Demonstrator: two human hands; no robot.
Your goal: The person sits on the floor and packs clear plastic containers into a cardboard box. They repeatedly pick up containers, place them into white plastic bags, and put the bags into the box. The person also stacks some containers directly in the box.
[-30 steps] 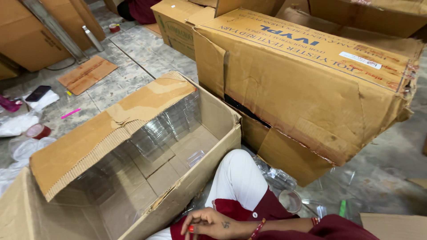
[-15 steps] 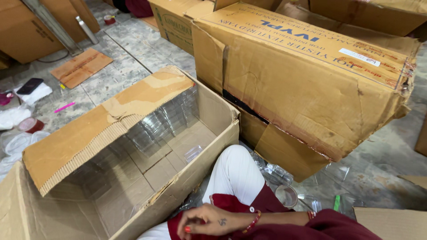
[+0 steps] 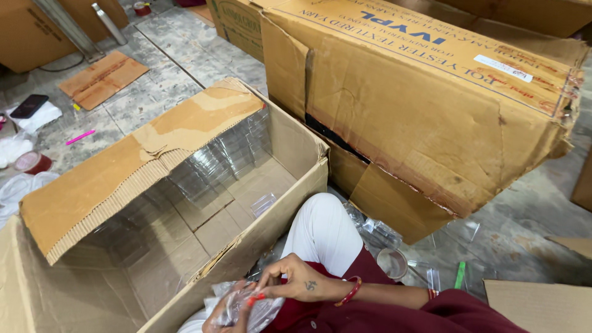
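Head camera, as I watch remotely: right hand (image 3: 296,283) pinches a crinkled clear plastic bag (image 3: 250,308) at near centre; left hand (image 3: 222,311) cups it from below left, beside the open carton (image 3: 290,203).

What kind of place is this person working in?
Probably a packing workshop or storeroom floor: big worn cardboard boxes crowd a stone tile floor, and an open carton holds stacked clear plastic containers.

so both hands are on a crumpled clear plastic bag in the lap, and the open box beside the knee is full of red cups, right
Not quite. In the head view the open cardboard box holds stacked clear plastic containers, not red cups. The rest stands: the left hand and right hand are both on the crumpled clear plastic bag in the lap.
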